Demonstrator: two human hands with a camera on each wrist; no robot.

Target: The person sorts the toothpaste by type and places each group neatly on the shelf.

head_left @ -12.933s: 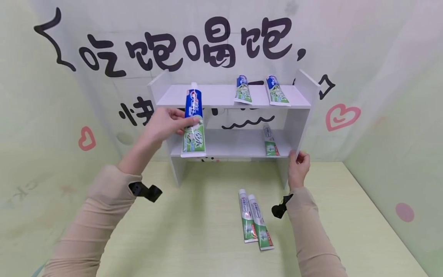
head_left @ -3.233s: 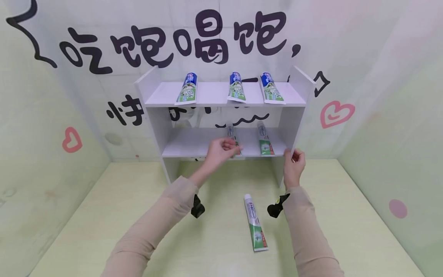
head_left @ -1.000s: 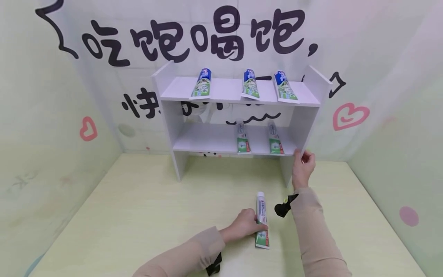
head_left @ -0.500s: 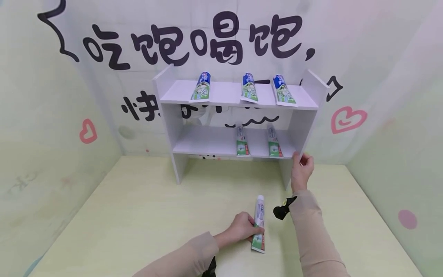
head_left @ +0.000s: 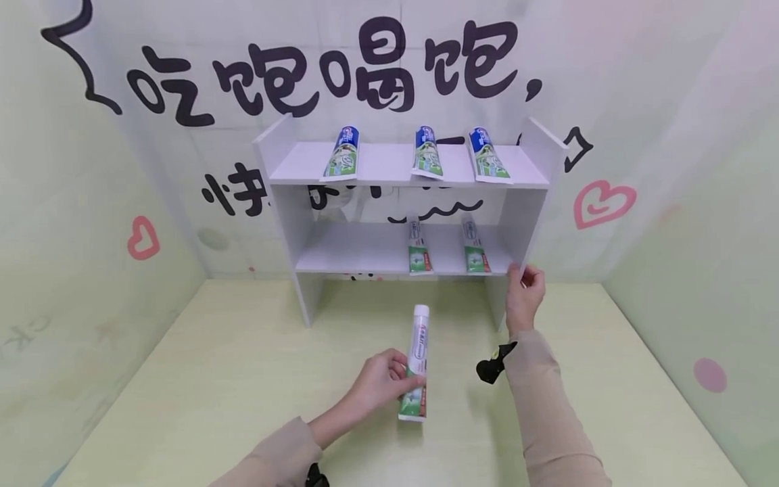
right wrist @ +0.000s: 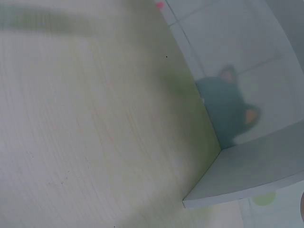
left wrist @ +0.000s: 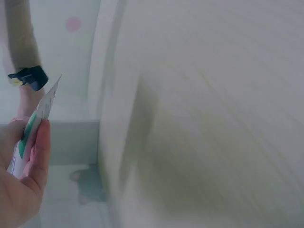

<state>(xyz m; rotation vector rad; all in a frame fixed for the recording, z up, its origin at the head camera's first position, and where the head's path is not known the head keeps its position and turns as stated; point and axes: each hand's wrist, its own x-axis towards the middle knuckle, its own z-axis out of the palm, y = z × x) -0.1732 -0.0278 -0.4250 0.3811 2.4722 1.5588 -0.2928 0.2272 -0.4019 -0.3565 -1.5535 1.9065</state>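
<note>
My left hand (head_left: 379, 384) pinches a white and green toothpaste tube (head_left: 418, 352) near its flat lower end, cap upward, above the table. In the left wrist view the tube (left wrist: 39, 118) shows edge-on between thumb and fingers. My right hand (head_left: 526, 297) grips the right side panel of the white shelf (head_left: 359, 250) at the height of the middle board. On that board lie two more white and green toothpaste tubes, one near the centre (head_left: 418, 247) and one at the right (head_left: 475, 247). Only a sliver of the right hand shows in its wrist view.
Three blue and green toothpaste tubes lie on the top board: left (head_left: 343, 154), middle (head_left: 427, 153) and right (head_left: 489, 157). The shelf stands on a pale wooden table (head_left: 243, 365), close to the printed back wall (head_left: 341, 40).
A blue and green tube went onto the top board's left side, and a second white and green tube onto the middle board. Lately my left hand lifted the last table tube, moving left and shelfward.
</note>
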